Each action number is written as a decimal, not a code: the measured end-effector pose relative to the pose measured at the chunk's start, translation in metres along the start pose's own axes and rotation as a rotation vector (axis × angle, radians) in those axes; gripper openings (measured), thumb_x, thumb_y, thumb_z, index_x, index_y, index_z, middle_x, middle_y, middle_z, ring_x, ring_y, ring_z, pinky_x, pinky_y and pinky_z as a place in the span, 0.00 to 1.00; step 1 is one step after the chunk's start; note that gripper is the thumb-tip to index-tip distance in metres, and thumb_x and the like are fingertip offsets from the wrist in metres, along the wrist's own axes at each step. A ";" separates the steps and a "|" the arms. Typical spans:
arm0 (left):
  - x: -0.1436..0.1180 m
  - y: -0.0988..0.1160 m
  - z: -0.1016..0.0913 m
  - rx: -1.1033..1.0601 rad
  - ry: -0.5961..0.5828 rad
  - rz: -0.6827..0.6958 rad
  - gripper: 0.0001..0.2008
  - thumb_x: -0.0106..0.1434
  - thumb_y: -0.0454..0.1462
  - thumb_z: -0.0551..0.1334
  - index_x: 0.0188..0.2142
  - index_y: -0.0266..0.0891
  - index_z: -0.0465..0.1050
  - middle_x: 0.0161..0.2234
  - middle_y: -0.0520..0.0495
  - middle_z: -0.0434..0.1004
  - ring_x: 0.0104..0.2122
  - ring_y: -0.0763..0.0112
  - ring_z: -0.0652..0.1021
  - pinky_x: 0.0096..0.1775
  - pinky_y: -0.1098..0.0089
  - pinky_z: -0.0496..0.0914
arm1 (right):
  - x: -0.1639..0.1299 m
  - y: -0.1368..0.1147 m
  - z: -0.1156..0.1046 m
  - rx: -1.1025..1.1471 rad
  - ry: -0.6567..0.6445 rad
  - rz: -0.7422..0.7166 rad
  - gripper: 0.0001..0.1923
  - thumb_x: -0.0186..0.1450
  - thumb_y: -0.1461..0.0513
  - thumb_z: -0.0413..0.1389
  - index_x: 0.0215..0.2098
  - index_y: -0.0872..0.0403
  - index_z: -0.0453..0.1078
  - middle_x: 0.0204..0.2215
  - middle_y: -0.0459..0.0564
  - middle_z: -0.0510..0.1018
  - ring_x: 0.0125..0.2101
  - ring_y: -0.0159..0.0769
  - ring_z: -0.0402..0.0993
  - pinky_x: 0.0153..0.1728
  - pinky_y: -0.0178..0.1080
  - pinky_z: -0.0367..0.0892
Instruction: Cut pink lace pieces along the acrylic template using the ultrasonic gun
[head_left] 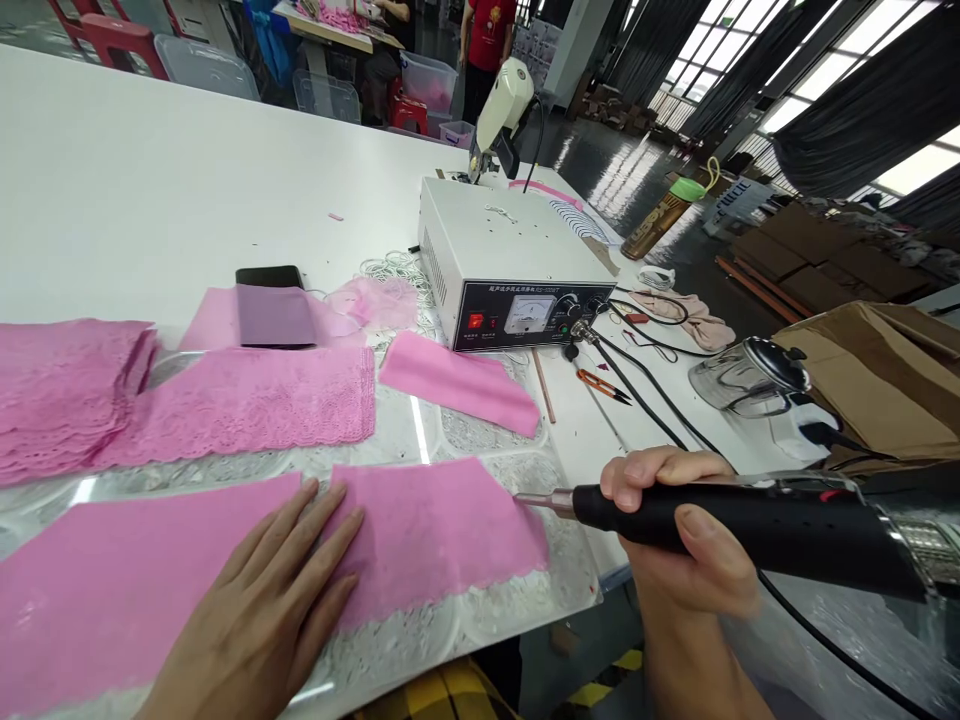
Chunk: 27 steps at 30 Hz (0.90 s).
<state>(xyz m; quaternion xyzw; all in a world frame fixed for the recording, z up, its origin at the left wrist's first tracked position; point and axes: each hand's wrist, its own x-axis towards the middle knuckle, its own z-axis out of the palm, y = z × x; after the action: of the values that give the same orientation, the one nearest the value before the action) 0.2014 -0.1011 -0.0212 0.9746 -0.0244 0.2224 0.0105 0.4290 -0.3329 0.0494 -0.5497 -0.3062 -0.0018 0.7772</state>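
My left hand [277,590] lies flat with fingers stretched out, over the gap between two pink fabric pieces. Its fingertips press the edge of the right-hand fabric piece [435,540]; the left-hand fabric piece [112,570] runs partly beneath it. My right hand [682,530] is wrapped round the thick black handle of an ultrasonic cutter [750,530]. The cutter's metal tip [536,500] points left and meets the slanted right edge of the right-hand piece. Both pieces lie on a clear, marbled sheet [517,610].
Behind are a stack of pink lace [60,400], a folded pink strip [461,383], a phone [270,275] partly under fabric, and a control box [517,260] with cables. Orange snips [604,386], a glass kettle [750,380] and a cardboard box [892,380] stand right. People are at the back.
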 end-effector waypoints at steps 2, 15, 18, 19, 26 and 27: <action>0.000 0.001 -0.001 -0.005 0.002 -0.009 0.20 0.70 0.39 0.52 0.59 0.35 0.67 0.61 0.41 0.67 0.65 0.51 0.60 0.65 0.55 0.53 | 0.002 0.000 0.002 0.007 0.013 -0.016 0.07 0.57 0.59 0.58 0.34 0.52 0.72 0.26 0.48 0.72 0.20 0.32 0.65 0.23 0.42 0.66; 0.001 0.003 -0.002 0.006 0.000 -0.028 0.21 0.69 0.37 0.53 0.60 0.32 0.65 0.60 0.38 0.67 0.64 0.48 0.62 0.59 0.53 0.62 | 0.012 0.014 0.020 0.056 -0.036 -0.031 0.07 0.57 0.61 0.57 0.34 0.53 0.73 0.27 0.47 0.74 0.21 0.32 0.68 0.23 0.41 0.68; 0.001 0.003 -0.001 0.010 0.009 -0.040 0.21 0.70 0.37 0.53 0.60 0.32 0.65 0.61 0.38 0.67 0.64 0.48 0.62 0.59 0.52 0.62 | 0.012 0.015 0.020 0.047 -0.041 -0.032 0.07 0.56 0.61 0.57 0.33 0.53 0.73 0.26 0.47 0.74 0.20 0.32 0.67 0.23 0.41 0.68; 0.000 0.004 -0.001 0.007 0.009 -0.045 0.21 0.70 0.37 0.53 0.60 0.32 0.65 0.61 0.38 0.67 0.64 0.48 0.62 0.59 0.53 0.62 | 0.012 0.015 0.019 0.043 -0.047 -0.032 0.07 0.56 0.61 0.57 0.33 0.53 0.72 0.26 0.47 0.75 0.20 0.32 0.67 0.23 0.41 0.68; 0.001 0.009 -0.003 -0.022 0.019 -0.092 0.19 0.70 0.36 0.54 0.57 0.32 0.68 0.62 0.36 0.64 0.64 0.49 0.61 0.59 0.54 0.63 | 0.015 0.012 0.023 0.039 -0.025 -0.023 0.07 0.54 0.62 0.57 0.31 0.55 0.72 0.25 0.46 0.75 0.20 0.30 0.66 0.23 0.39 0.68; 0.001 0.010 -0.005 -0.029 0.030 -0.100 0.18 0.70 0.35 0.54 0.57 0.32 0.68 0.62 0.35 0.64 0.64 0.50 0.61 0.59 0.54 0.63 | 0.016 0.012 0.026 0.042 -0.012 -0.023 0.07 0.54 0.61 0.57 0.31 0.54 0.72 0.25 0.46 0.74 0.20 0.30 0.66 0.23 0.39 0.68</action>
<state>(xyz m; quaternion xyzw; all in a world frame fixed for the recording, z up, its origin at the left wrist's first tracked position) 0.1996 -0.1109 -0.0160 0.9709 0.0211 0.2358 0.0361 0.4338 -0.3010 0.0524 -0.5297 -0.3171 -0.0009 0.7867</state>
